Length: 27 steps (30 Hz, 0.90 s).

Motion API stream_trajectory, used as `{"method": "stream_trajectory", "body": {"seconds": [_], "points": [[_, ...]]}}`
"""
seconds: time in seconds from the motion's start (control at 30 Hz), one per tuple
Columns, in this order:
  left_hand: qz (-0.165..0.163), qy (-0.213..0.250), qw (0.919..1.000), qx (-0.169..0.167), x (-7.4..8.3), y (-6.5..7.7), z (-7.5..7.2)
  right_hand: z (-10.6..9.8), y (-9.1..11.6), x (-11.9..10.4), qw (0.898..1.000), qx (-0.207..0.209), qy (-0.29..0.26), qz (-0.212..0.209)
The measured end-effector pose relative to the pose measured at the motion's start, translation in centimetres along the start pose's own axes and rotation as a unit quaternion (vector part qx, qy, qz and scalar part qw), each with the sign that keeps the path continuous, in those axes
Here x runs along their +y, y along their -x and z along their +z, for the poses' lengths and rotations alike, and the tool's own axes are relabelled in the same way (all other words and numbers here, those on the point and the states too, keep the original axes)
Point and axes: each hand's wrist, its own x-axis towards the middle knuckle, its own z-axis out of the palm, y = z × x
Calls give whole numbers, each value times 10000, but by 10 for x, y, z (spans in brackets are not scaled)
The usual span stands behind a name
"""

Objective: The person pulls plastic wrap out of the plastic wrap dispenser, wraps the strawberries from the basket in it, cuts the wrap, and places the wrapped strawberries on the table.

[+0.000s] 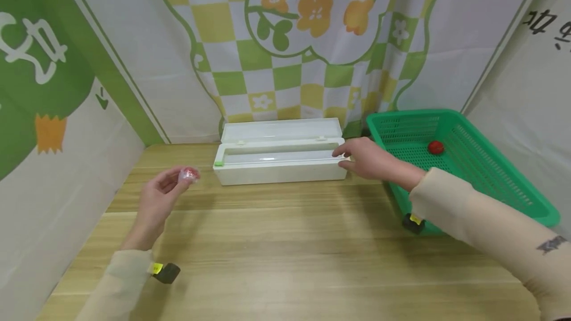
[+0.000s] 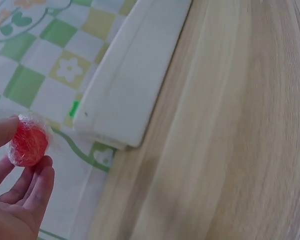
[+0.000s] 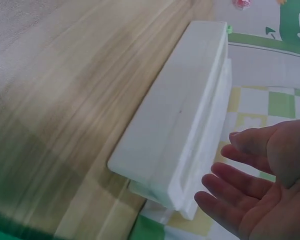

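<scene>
A small red object wrapped in clear plastic film [image 2: 31, 142] is pinched between the thumb and fingers of my left hand [image 1: 157, 199], raised left of a long white box. This film dispenser box [image 1: 281, 175] stands on the table with its lid [image 1: 283, 131] tipped back, a pale roll lying inside and a green slider [image 1: 218, 163] at its left end. My right hand [image 1: 368, 157] is at the box's right end, fingertips over the rim. In the right wrist view its fingers are spread and relaxed, holding nothing.
A green plastic basket [image 1: 486, 162] stands at the right, under the right forearm, with a red object [image 1: 435, 147] in it. The wooden table [image 1: 285, 251] reaches back to a patterned cloth [image 1: 308, 80] hanging behind the box. Cloth walls flank both sides.
</scene>
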Motion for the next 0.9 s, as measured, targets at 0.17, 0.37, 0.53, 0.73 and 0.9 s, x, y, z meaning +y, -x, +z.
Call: {"method": "stream_trajectory", "body": {"seconds": [0.17,0.37,0.53,0.73,0.9], "points": [[-267,-139,9995,-2,-16,-6,-6,8,-5,3,9998,-75,96,165],[-664,-575,9961,-64,-29,-8,-14,13,-8,8,9989,-204,149,398],[-991,-501,9938,-75,-38,-10,-18,18,-10,12,9980,-343,77,528],[-1116,-596,9919,-80,-47,-11,-19,23,-11,16,9989,-236,176,369],[-1142,-735,9907,-117,-51,-11,-18,24,-12,17,9986,-241,328,325]]}}
